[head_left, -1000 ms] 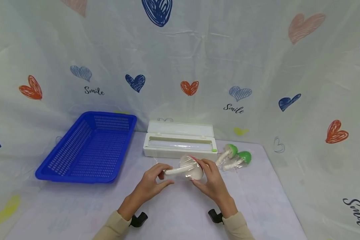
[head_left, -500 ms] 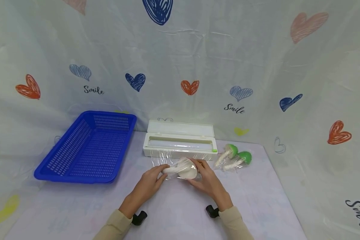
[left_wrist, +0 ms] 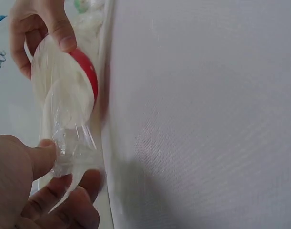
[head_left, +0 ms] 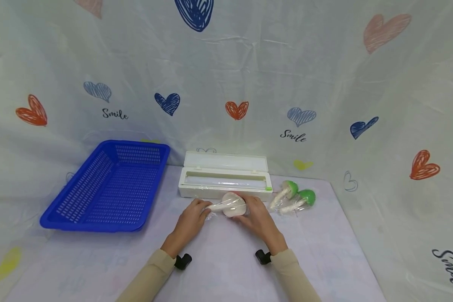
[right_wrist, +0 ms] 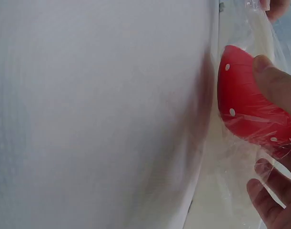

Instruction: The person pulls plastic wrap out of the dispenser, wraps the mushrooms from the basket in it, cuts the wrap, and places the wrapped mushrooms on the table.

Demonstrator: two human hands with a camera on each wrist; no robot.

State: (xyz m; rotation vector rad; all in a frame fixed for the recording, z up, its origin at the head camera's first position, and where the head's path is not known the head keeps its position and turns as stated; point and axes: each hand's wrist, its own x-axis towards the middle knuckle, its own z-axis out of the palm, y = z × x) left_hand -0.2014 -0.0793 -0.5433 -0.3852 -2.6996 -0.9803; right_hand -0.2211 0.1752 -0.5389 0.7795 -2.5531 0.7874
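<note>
A toy mushroom (head_left: pixel 234 204) with a white stem and a red, white-dotted cap (right_wrist: pixel 243 93) lies across both hands, in front of the film box. Clear cling film (left_wrist: pixel 71 140) covers its stem and cap, wrinkled near the stem end. At that stem end, my left hand (head_left: pixel 190 220) pinches stem and film between thumb and fingers. My right hand (head_left: pixel 260 218) grips the cap, its thumb on the red top in the right wrist view. The cap's pale underside faces up in the head view.
Behind the hands stands a white cling film box (head_left: pixel 226 193) with its lid raised and a roll inside. Two film-wrapped green-capped mushrooms (head_left: pixel 307 197) lie at the right. A blue perforated basket (head_left: pixel 98 226) sits at the left on the white-covered table (head_left: pixel 226 268).
The mushroom has turned in the hands and moved slightly back, toward the box. Film seen stretched in front of the box half a second ago is less visible. My left hand has shifted slightly right.
</note>
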